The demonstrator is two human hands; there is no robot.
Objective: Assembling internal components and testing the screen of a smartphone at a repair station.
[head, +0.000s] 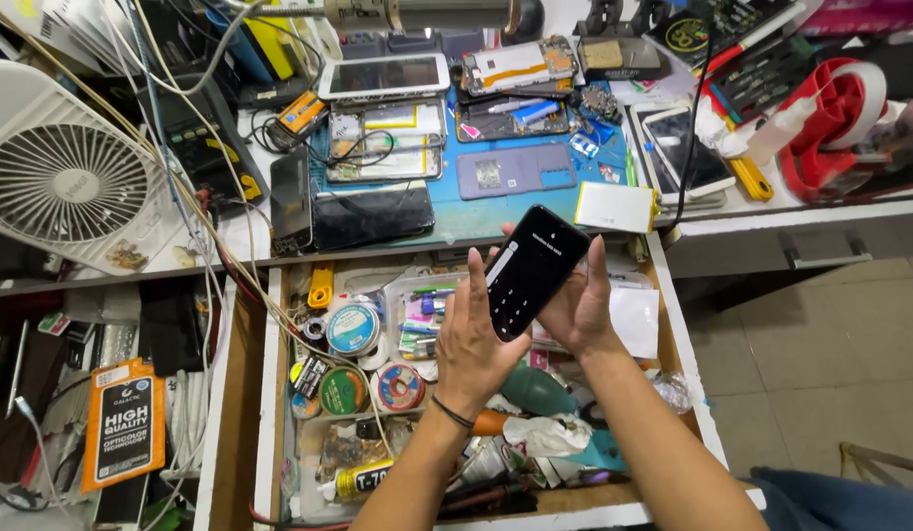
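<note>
A black smartphone point(533, 268) with a lit lock screen is held tilted above an open drawer. My left hand point(473, 339) grips its lower left edge, thumb along the side; a dark band circles that wrist. My right hand point(581, 305) cups the phone from behind and on the right. Both hands hover over the drawer point(271, 393), which holds solder reels, tape rolls, a glue tube and small tools.
The blue work mat point(496, 211) carries several opened phones, a grey back cover point(515, 169), a white battery pack point(616, 206) and a white tablet point(382, 76). A white fan point(63, 167) stands at left. Cables hang across the drawer's left side. A tiled floor lies at right.
</note>
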